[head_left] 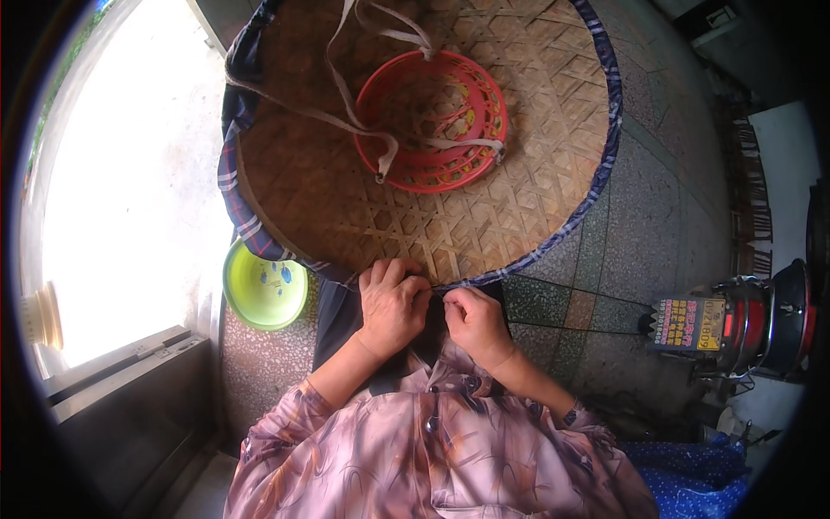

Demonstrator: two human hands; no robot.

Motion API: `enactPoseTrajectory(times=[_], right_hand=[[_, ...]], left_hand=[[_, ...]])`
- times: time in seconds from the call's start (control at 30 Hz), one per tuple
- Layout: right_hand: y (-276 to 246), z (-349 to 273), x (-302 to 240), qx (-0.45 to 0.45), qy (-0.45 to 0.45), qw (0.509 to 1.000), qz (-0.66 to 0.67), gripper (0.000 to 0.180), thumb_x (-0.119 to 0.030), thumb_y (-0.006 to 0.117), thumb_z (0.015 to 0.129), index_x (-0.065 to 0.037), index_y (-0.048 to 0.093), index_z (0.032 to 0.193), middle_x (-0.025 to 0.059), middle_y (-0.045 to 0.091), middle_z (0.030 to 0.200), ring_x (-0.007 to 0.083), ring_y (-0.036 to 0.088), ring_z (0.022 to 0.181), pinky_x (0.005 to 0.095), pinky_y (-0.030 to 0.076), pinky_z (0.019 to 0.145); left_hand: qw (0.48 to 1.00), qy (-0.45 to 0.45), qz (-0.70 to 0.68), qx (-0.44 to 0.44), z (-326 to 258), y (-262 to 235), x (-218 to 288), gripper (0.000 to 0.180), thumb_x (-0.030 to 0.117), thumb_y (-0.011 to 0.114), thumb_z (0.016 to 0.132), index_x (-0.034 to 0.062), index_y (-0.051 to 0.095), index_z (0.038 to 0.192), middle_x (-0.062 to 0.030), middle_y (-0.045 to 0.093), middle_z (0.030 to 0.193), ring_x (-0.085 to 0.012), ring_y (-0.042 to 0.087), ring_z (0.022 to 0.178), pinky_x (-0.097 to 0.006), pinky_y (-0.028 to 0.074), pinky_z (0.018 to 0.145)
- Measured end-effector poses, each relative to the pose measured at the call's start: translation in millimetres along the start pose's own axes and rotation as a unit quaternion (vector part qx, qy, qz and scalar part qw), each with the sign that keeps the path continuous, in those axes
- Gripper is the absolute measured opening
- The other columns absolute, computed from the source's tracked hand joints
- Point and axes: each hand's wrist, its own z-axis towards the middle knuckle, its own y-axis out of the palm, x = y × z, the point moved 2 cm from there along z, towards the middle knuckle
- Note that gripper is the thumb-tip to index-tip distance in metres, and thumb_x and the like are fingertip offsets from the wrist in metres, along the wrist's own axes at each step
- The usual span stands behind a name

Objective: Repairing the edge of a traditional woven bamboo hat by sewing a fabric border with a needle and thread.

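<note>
A large round hat of woven bamboo [484, 173] lies upside down on my lap, its rim bound with blue checked cloth [238, 208]. A red plastic head ring [432, 121] with pale straps sits in its middle. My left hand [391, 304] grips the near rim of the hat, fingers curled over the cloth binding. My right hand [474, 320] pinches the same binding just beside it, thumb and fingers closed on the edge. The two hands almost touch.
A green plastic bowl [262, 290] sits on the floor left of my knees. Bright daylight comes through a doorway [130, 190] on the left. A patterned tile floor [657, 216] lies to the right, with a red and black machine [761, 320] at its edge.
</note>
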Motion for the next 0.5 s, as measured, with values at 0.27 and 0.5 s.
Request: enactPoseTrajectory(times=[0.27,0.5], right_hand=[[-2.5,0.3,-1.5,-0.005,0.004,1.000,-0.005,0.002,-0.001,0.064,0.087,-0.002,0.064,0.089,0.0189,0.066,0.085,0.0410,0.066,0.079,0.0453,0.054,0.069],[1.1,-0.3,1.9,-0.007,-0.008,1.000,-0.026,0.002,-0.002,0.063,0.088,-0.002,0.064,0.090,0.0187,0.067,0.087,0.0406,0.066,0.080,0.0456,0.055,0.070]], left_hand=[[1.000,-0.002,-0.005,0.002,0.0,0.2,0.9,0.009,0.014,0.076,0.074,0.0131,0.071,0.081,-0.0009,0.064,0.102,-0.0269,0.057,0.099,-0.043,0.041,0.085],[1.000,-0.001,-0.001,0.002,0.2,0.0,1.1,0.009,0.014,0.075,0.074,0.0134,0.071,0.081,-0.0010,0.064,0.103,-0.0268,0.057,0.099,-0.043,0.041,0.085]])
